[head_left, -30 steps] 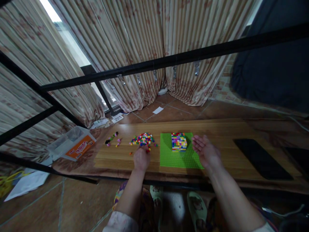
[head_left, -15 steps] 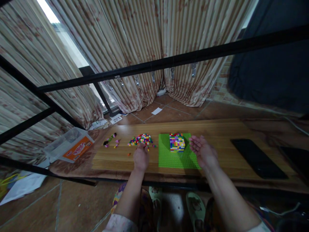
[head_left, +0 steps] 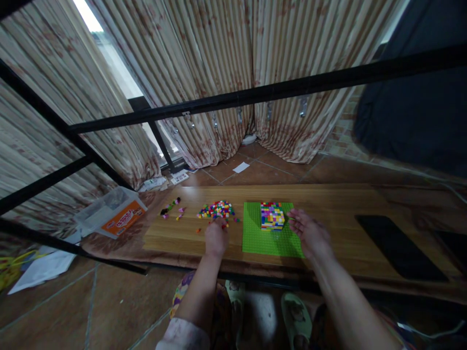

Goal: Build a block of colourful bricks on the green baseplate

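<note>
My left hand (head_left: 216, 239) is at the near edge of a pile of small coloured toy bricks (head_left: 219, 208), fingers curled down. What its fingertips hold, if anything, is too small to make out. A multicoloured block built of small bricks (head_left: 272, 217) stands on the green baseplate (head_left: 255, 242). My right hand (head_left: 313, 233) hovers over the baseplate's right edge, palm turned toward the block. Its fingers are loosely bent and apart, fingertips close to the block's right side, with nothing plainly visible in them.
Joined green, black and pink bricks (head_left: 170, 206) and a few loose ones lie left of the pile on the wooden board (head_left: 339, 204). A clear plastic box with an orange label (head_left: 123, 219) stands farther left. A black phone-like slab (head_left: 399, 247) lies at right. A black metal bar (head_left: 233, 100) crosses beyond the board.
The view has shifted slightly. My right hand's fingers have bent in more and come nearer the block's right side. My left hand stays at the pile's near edge.
</note>
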Action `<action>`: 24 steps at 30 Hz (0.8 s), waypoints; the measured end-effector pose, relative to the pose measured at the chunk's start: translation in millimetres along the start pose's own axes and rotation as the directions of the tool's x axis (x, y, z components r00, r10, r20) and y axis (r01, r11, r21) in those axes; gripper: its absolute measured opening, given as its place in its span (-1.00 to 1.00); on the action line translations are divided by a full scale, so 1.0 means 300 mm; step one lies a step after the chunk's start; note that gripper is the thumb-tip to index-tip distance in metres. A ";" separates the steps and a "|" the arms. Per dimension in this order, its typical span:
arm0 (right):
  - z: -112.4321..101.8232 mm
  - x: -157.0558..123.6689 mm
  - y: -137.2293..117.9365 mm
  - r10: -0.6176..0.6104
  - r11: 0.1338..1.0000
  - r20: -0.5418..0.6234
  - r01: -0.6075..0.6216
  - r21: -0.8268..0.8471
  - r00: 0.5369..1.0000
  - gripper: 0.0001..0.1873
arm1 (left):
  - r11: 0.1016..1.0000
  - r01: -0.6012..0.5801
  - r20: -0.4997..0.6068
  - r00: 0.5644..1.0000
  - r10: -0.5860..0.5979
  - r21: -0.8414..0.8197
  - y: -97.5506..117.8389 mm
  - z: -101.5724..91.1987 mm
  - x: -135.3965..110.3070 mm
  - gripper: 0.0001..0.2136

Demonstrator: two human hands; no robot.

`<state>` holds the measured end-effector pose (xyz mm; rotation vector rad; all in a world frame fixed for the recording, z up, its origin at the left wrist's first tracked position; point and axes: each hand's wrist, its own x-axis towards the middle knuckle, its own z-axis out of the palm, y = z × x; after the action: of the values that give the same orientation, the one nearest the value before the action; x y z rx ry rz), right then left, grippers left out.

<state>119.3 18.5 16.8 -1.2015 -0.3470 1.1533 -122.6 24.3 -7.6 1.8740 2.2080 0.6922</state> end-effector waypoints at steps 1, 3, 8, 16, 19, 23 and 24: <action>0.001 0.000 0.003 -0.009 1.000 0.003 0.009 -0.007 1.000 -0.85 | 1.000 0.002 0.008 1.000 -0.002 0.023 -0.003 0.000 0.000 -0.84; 0.002 0.002 0.010 -0.025 1.000 0.013 0.025 -0.012 1.000 -0.82 | 0.999 0.008 0.018 1.000 -0.009 0.053 -0.005 -0.003 0.001 -0.83; 0.002 0.008 0.015 -0.041 0.999 0.031 0.041 -0.008 0.999 -0.75 | 0.994 0.038 0.042 0.998 -0.042 0.105 -0.003 -0.012 0.011 -0.80; 0.008 0.002 0.006 -0.046 0.999 0.014 0.046 -0.011 0.999 -0.75 | 0.993 0.018 0.027 0.999 -0.021 0.118 0.006 -0.017 0.004 -0.71; 0.009 0.000 0.005 -0.037 0.999 0.012 0.037 -0.006 0.999 -0.77 | 0.991 0.023 0.019 0.999 -0.026 0.135 0.013 -0.018 0.002 -0.74; 0.011 -0.003 0.004 -0.037 0.999 0.017 0.037 0.004 0.999 -0.80 | 0.987 0.030 0.029 0.999 -0.035 0.156 0.024 -0.018 0.003 -0.77; 0.012 -0.005 0.004 -0.034 0.999 0.018 0.034 0.003 0.999 -0.81 | 0.987 0.032 0.037 0.999 -0.038 0.160 0.027 -0.017 0.003 -0.78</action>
<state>115.4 19.3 17.7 -1.1797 -0.3779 1.1356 -117.8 24.9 0.6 1.8973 2.3278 0.4805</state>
